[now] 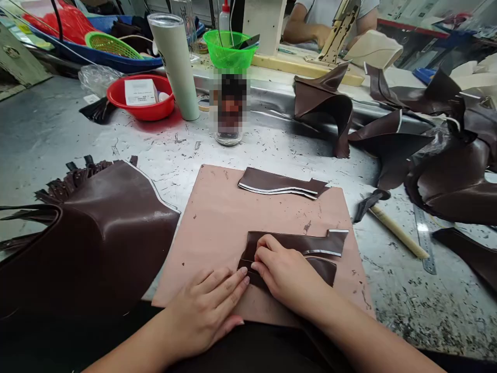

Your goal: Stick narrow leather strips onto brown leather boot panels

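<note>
A dark brown leather piece (324,269) lies near the front of a pinkish board (209,217), partly covered by my hands. My left hand (215,303) rests flat, its fingertips at the left end of that leather. My right hand (285,269) has its fingers curled together in a pinch over the seam; what they hold, if anything, is hidden. Just beyond, touching my right hand, is a strip with a white edge (320,244). Farther back on the board sits a brown stack with white edges (275,182).
Large brown leather parts (128,223) lie at the left. More curved leather (458,181) is piled at the right, near a hammer (399,232) and a metal ruler (424,238). Behind stand a red bowl (112,96), a tumbler (176,67) and a jar. A person sits across.
</note>
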The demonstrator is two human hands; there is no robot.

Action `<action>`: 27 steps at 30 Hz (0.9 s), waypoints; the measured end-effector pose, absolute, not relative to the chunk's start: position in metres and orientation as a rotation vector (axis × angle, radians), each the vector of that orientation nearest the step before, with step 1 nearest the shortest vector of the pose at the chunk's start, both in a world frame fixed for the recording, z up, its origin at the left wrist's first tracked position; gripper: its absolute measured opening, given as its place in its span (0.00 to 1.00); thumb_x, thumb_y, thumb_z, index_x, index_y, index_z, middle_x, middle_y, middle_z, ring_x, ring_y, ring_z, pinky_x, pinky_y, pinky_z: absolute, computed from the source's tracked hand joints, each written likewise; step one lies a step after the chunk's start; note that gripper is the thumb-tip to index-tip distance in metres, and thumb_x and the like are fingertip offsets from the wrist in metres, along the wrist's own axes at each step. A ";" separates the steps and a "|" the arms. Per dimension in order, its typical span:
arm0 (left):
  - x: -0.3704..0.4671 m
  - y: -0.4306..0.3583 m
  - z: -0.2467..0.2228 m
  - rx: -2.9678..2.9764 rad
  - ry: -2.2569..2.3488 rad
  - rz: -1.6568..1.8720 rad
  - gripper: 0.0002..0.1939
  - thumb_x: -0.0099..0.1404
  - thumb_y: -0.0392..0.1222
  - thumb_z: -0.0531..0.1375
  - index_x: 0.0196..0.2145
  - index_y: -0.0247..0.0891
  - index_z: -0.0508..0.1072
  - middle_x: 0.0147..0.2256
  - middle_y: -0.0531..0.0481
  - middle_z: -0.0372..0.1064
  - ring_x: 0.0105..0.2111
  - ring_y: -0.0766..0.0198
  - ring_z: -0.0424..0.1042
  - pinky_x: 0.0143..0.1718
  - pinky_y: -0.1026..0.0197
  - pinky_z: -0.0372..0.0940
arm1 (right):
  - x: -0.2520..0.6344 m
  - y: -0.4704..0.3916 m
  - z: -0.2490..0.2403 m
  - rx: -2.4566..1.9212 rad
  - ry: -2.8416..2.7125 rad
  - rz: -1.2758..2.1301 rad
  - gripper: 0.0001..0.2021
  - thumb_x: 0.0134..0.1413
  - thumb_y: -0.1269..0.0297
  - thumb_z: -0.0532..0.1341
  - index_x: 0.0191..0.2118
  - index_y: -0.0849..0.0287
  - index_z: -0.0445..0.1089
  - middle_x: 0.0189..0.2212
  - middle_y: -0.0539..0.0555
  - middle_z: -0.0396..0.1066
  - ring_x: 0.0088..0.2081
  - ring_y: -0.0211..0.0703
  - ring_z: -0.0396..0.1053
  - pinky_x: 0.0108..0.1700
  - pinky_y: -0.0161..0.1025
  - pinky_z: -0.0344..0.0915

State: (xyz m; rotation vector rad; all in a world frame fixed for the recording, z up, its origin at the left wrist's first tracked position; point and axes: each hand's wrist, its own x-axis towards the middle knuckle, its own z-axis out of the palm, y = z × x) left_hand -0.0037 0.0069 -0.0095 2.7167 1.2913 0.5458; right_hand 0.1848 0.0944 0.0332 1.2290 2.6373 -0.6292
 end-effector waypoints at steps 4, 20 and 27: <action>-0.001 0.006 -0.014 2.731 1.309 0.529 0.21 0.67 0.46 0.50 0.55 0.38 0.61 0.55 0.53 0.61 0.53 0.62 0.60 0.54 0.60 0.50 | 0.180 0.095 0.033 1.209 2.633 -0.554 0.09 0.60 0.66 0.50 0.35 0.59 0.67 0.39 0.54 0.64 0.25 0.37 0.67 0.24 0.36 0.58; 0.010 0.019 -0.014 2.914 1.297 0.338 0.27 0.63 0.58 0.48 0.54 0.40 0.63 0.58 0.48 0.56 0.56 0.56 0.55 0.52 0.57 0.49 | 0.242 0.111 0.048 1.245 2.644 -0.581 0.11 0.56 0.63 0.53 0.29 0.59 0.69 0.38 0.55 0.65 0.33 0.40 0.63 0.37 0.41 0.59; 0.018 0.036 -0.002 2.976 1.159 0.320 0.25 0.62 0.55 0.49 0.53 0.42 0.65 0.56 0.52 0.61 0.48 0.55 0.61 0.47 0.55 0.52 | 0.234 0.122 0.043 1.154 2.624 -0.504 0.10 0.57 0.64 0.53 0.30 0.59 0.69 0.37 0.53 0.65 0.31 0.39 0.65 0.35 0.39 0.59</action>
